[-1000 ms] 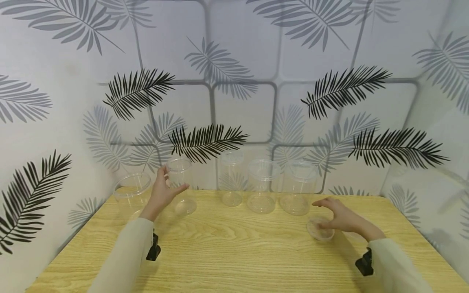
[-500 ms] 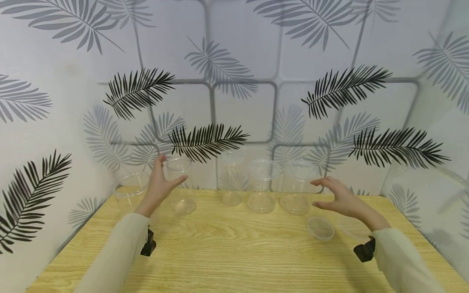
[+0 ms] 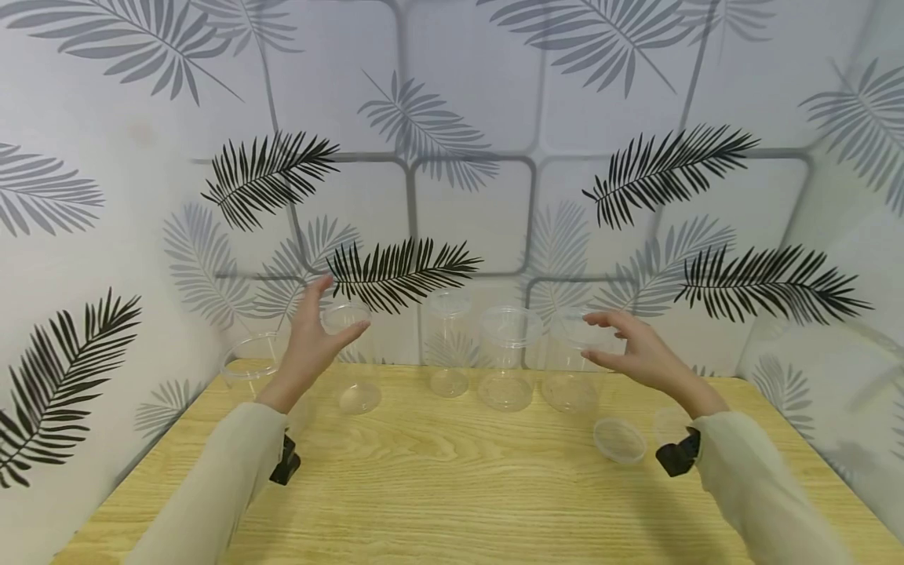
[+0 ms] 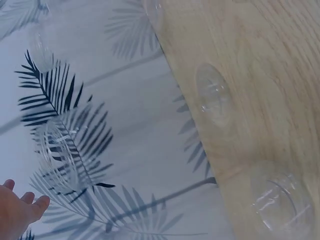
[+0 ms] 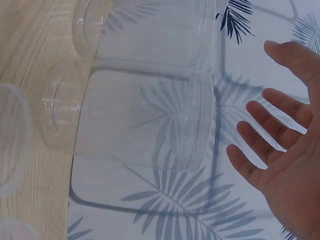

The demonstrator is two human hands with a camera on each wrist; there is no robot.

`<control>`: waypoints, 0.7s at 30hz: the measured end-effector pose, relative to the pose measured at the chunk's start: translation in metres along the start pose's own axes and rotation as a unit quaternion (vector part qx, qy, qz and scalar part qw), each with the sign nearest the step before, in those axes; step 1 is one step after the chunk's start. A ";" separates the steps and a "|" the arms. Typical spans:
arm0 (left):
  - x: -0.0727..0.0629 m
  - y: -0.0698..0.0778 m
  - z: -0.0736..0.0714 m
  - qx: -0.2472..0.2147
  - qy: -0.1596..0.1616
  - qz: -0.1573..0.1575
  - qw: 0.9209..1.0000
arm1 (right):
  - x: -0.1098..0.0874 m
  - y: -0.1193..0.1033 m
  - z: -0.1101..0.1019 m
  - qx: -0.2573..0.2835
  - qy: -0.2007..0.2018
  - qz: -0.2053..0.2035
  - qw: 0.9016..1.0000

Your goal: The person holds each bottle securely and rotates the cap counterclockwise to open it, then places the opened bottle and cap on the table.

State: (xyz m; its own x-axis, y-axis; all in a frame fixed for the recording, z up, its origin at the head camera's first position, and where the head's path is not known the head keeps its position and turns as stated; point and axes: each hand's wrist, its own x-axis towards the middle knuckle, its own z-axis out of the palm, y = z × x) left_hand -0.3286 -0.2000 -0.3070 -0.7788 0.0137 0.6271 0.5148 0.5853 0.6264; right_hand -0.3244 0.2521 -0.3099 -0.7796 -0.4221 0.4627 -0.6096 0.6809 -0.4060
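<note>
My left hand, fingers and thumb spread apart, is beside the rim of a tall clear plastic jar. It holds nothing. The left wrist view has only the fingertips of that hand at its lower left, near a jar rim. My right hand is raised with thumb and fingers apart, next to the top of the rightmost clear jar. In the right wrist view its spread fingers stand clear of that jar's rim, and the palm holds nothing.
A narrow clear jar and a wider one stand between the hands, at the table's back edge. Another wide jar is behind my left wrist. A round clear lid lies on the wooden table, with another disc near my right wrist.
My right hand has risen off the lid and moved left toward the rightmost jar's top. My left hand has gone up along its jar to around the rim. The jars stay put.
</note>
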 end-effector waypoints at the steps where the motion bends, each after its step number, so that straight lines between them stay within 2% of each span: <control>1: 0.000 0.004 0.001 -0.001 -0.002 0.006 1.000 | 0.002 -0.001 0.001 0.003 -0.001 0.001 1.000; 5: 0.000 0.016 0.007 -0.006 -0.014 0.017 1.000 | 0.010 -0.004 0.006 0.020 -0.003 0.003 1.000; 9: -0.001 0.022 0.016 -0.006 -0.028 0.026 0.999 | 0.019 -0.007 0.014 0.038 0.000 0.001 0.999; 15: -0.003 0.028 0.032 -0.006 -0.055 0.045 0.997 | 0.033 -0.014 0.028 0.050 -0.002 0.012 0.999; 21: -0.007 0.030 0.051 -0.013 -0.083 0.046 0.995 | 0.046 -0.021 0.043 0.067 0.004 0.012 0.998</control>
State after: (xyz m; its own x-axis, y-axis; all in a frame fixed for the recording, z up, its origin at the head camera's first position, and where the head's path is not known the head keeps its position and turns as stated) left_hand -0.3261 -0.1413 -0.3160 -0.7756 0.2005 0.5985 0.5935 0.5543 0.5835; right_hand -0.3537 0.1930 -0.3138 -0.7932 -0.4012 0.4582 -0.6051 0.6048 -0.5178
